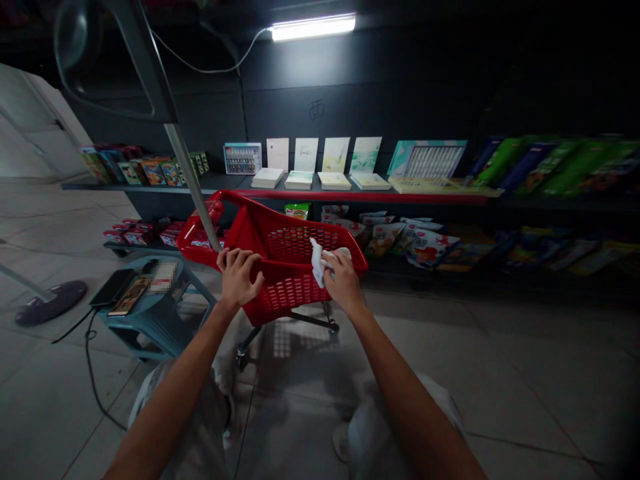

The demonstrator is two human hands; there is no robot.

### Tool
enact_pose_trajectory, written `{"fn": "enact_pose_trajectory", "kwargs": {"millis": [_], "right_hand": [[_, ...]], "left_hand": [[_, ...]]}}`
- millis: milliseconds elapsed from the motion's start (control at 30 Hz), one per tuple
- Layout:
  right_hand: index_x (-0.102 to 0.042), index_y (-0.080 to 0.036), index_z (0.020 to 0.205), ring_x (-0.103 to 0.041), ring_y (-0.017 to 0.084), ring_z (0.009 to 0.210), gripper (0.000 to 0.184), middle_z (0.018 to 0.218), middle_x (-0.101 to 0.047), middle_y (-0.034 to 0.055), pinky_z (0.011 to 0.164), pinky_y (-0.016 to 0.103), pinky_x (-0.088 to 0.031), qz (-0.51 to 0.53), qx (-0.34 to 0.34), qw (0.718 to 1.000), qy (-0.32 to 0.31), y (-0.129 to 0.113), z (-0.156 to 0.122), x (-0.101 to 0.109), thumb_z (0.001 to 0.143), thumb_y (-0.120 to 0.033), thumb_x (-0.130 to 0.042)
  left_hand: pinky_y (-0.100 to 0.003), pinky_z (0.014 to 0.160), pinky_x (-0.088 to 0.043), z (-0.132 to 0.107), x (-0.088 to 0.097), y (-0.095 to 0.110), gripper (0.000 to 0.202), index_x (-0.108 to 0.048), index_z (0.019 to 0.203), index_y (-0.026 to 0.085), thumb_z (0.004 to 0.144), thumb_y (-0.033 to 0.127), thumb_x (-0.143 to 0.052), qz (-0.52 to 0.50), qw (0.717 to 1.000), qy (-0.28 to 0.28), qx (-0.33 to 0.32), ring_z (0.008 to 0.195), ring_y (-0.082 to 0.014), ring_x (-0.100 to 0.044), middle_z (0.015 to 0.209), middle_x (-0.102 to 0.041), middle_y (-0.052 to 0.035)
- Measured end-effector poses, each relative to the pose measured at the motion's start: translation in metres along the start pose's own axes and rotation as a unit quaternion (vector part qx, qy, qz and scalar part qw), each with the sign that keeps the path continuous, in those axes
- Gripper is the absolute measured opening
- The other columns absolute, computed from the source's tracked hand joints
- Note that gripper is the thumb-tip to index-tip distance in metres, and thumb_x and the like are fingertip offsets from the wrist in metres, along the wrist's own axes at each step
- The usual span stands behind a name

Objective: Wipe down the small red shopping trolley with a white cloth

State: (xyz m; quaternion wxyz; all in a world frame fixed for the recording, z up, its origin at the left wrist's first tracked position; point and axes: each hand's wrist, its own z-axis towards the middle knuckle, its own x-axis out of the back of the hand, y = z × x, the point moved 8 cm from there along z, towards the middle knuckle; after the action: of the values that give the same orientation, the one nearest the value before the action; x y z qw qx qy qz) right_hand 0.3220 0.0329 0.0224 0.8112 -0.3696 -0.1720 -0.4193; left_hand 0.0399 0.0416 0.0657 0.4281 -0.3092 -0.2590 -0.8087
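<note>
A red plastic shopping cart (290, 267) with perforated sides stands before me, its handle end at the left. My left hand (239, 277) lies over the near rim, fingers curled on it and thumb apart. At the right end of that rim, my right hand (343, 277) is closed around a crumpled white cloth (318, 261), which sticks out to the left of the fingers and touches the cart's side. My fingers partly cover the cloth, so I cannot tell whether it is fabric or paper.
A blue-grey stool (155, 327) at left bears a phone (130, 295) and a black device with a cable. A metal pole (193, 187) rises behind the cart's handle. Beyond runs a shelf (225, 183) with books and boxes; snack bags (430, 247) fill the lower level.
</note>
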Motion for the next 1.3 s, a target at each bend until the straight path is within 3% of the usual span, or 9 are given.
{"fn": "enact_pose_trajectory", "kwargs": {"millis": [133,267,433,500,567,700,833,1100,1300], "right_hand": [[-0.071,-0.017,0.123,-0.056,0.029,0.123,0.04,0.124,-0.066,0.0141,0.115,0.046,-0.043,-0.024,-0.03,0.999,-0.004,0.025,-0.001,0.008,0.089,-0.017,-0.05],[-0.07,-0.015,0.121,-0.06,0.028,0.118,0.035,0.122,-0.068,0.0154,0.11,0.043,-0.046,-0.02,-0.095,0.993,-0.062,0.049,-0.007,0.005,0.095,-0.027,-0.049],[-0.068,-0.017,0.126,-0.063,0.026,0.117,0.037,0.125,-0.068,0.0143,0.106,0.039,-0.048,-0.009,-0.097,0.989,-0.113,0.043,-0.016,-0.002,0.1,-0.03,-0.046],[-0.067,-0.017,0.128,-0.063,0.026,0.119,0.037,0.126,-0.068,0.0138,0.106,0.039,-0.048,0.003,-0.083,0.99,-0.112,0.033,-0.018,-0.003,0.1,-0.028,-0.046],[-0.065,-0.017,0.131,-0.063,0.026,0.121,0.038,0.13,-0.067,0.0134,0.108,0.04,-0.048,0.012,-0.064,0.992,-0.108,0.021,-0.022,-0.003,0.1,-0.025,-0.045],[-0.059,-0.018,0.14,-0.06,0.025,0.129,0.044,0.141,-0.062,0.0129,0.112,0.041,-0.048,0.027,-0.002,0.991,-0.132,-0.009,-0.03,-0.007,0.098,-0.016,-0.044],[-0.053,-0.02,0.148,-0.057,0.024,0.134,0.053,0.149,-0.056,0.0117,0.114,0.042,-0.048,0.059,0.051,0.98,-0.181,-0.032,-0.037,-0.013,0.096,-0.011,-0.045],[-0.061,-0.023,0.138,-0.056,0.02,0.136,0.049,0.15,-0.055,0.0093,0.117,0.039,-0.046,0.122,0.108,0.96,-0.228,-0.061,-0.043,-0.016,0.093,-0.006,-0.049],[-0.064,-0.021,0.128,-0.061,0.021,0.127,0.038,0.142,-0.059,0.0106,0.108,0.035,-0.05,0.107,0.111,0.954,-0.256,-0.062,-0.047,-0.012,0.093,-0.009,-0.056]], "left_hand": [[-0.058,0.127,-0.018,0.003,0.001,-0.017,0.036,-0.07,0.122,0.026,0.089,0.036,-0.058,-0.005,1.0,-0.011,-0.027,0.134,-0.0334,-0.048,0.126,-0.069,-0.0073],[-0.062,0.13,-0.011,0.007,0.001,-0.029,0.042,-0.068,0.131,0.026,0.091,0.03,-0.058,0.0,0.998,-0.013,-0.067,0.147,-0.0336,-0.041,0.141,-0.063,-0.0083],[-0.068,0.129,-0.008,0.0,-0.011,-0.025,0.076,-0.039,0.161,0.022,0.088,0.024,-0.062,-0.015,0.999,-0.005,-0.049,0.162,-0.0403,0.007,0.177,-0.004,-0.01],[-0.068,0.129,-0.012,-0.008,-0.022,-0.008,0.086,-0.026,0.166,0.021,0.088,0.022,-0.062,-0.036,0.998,-0.023,-0.056,0.161,-0.0411,0.012,0.177,0.012,-0.0101],[-0.069,0.128,-0.014,-0.018,-0.033,0.015,0.087,-0.019,0.168,0.022,0.09,0.02,-0.059,-0.049,0.996,-0.038,-0.072,0.161,-0.041,0.011,0.175,0.017,-0.0107],[-0.068,0.128,-0.012,-0.037,-0.055,0.065,0.082,-0.02,0.168,0.021,0.093,0.019,-0.055,-0.052,0.99,-0.074,-0.111,0.163,-0.0379,0.002,0.176,0.005,-0.0153],[-0.069,0.127,-0.015,-0.047,-0.074,0.088,0.076,-0.026,0.165,0.018,0.094,0.022,-0.054,-0.048,0.987,-0.113,-0.104,0.163,-0.0361,-0.006,0.175,-0.012,-0.0184],[-0.063,0.127,-0.027,-0.037,-0.075,0.061,0.042,-0.055,0.141,0.015,0.101,0.027,-0.047,-0.065,0.988,-0.125,-0.056,0.162,-0.0341,-0.014,0.165,-0.039,-0.0186],[-0.061,0.128,-0.028,-0.028,-0.075,0.037,0.033,-0.057,0.129,0.019,0.108,0.036,-0.038,-0.114,0.985,-0.121,-0.042,0.163,-0.0305,-0.015,0.158,-0.047,-0.015]]}}
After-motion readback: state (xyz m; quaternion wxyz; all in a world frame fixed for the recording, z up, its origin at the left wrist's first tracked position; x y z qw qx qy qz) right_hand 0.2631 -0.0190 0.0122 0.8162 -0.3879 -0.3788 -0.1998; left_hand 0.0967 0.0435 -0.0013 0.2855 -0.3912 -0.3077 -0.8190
